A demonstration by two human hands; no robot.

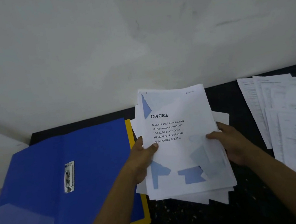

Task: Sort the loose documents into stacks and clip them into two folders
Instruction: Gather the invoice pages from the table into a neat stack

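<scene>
I hold a stack of white sheets (181, 157) above the dark table; its top page reads "INVOICE" and carries blue shapes. My left hand (142, 157) grips the stack's left edge with the thumb on top. My right hand (229, 143) grips the right edge the same way. The sheets underneath are fanned out unevenly. An open blue folder (56, 174) lies to the left, its metal clip (69, 176) near the middle. A yellow folder (130, 134) lies under the blue one, with only its edges showing.
Several loose printed sheets (289, 114) lie spread in an overlapping pile at the right of the black speckled table (180, 223). A pale wall rises directly behind the table. The table's left edge runs just beyond the folders.
</scene>
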